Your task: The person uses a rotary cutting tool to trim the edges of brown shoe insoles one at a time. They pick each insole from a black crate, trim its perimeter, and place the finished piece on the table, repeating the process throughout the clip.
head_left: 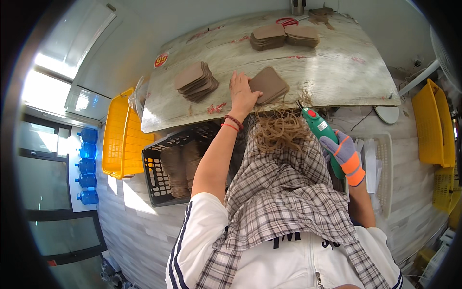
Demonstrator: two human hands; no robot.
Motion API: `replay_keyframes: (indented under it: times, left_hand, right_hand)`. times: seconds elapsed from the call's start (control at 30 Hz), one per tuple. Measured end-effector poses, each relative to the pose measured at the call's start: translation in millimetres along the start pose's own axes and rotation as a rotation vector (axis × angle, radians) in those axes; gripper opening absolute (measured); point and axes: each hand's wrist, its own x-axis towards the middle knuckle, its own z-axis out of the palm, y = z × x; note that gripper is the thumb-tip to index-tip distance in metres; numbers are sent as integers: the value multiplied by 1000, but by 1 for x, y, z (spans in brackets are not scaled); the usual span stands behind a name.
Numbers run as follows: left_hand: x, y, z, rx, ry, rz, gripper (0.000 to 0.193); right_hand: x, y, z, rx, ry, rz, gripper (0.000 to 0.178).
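My bare left hand (244, 98), with a dark red bead bracelet and a red cord at the wrist, lies on the table with its fingers spread. Its thumb touches the left edge of a small stack of brown rounded-corner pads (270, 85) at the table's near edge. In a grey and orange glove, my right hand (344, 155) is wrapped round a green handheld electric cutter (316, 124) with a red button. The cutter's dark tip points up at the table edge, right of the pads and apart from them. Curly brown trimmed strips (280, 130) are heaped on my checked apron (288, 188).
More brown pad stacks stand on the table (337, 72): one left (196, 81), two at the back (268, 37). Red-handled scissors (287, 21) lie behind. Below left are a black crate (156, 180) of pads and a yellow basket (115, 139); a pale basket (385, 178) is right.
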Motion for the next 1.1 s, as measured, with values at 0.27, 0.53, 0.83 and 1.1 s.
replay_keyframes:
  times: [0.27,0.53,0.83,1.1]
  left_hand:
    - [-9,38,-11,-1128,41,-522,26]
    - [-16,115,-16,-2179,310,-594,32]
    - [-18,142,2,-2332,308,-698,32]
    - [-37,157,6,-2261,133,-691,39]
  right_hand:
    - [2,1,-3,-38,30,-52,38]
    - [-1,-18,14,147,89,-71,30]
    - [-6,-27,15,182,94,-79,35]
    - [1,-34,10,209,158,-137,28]
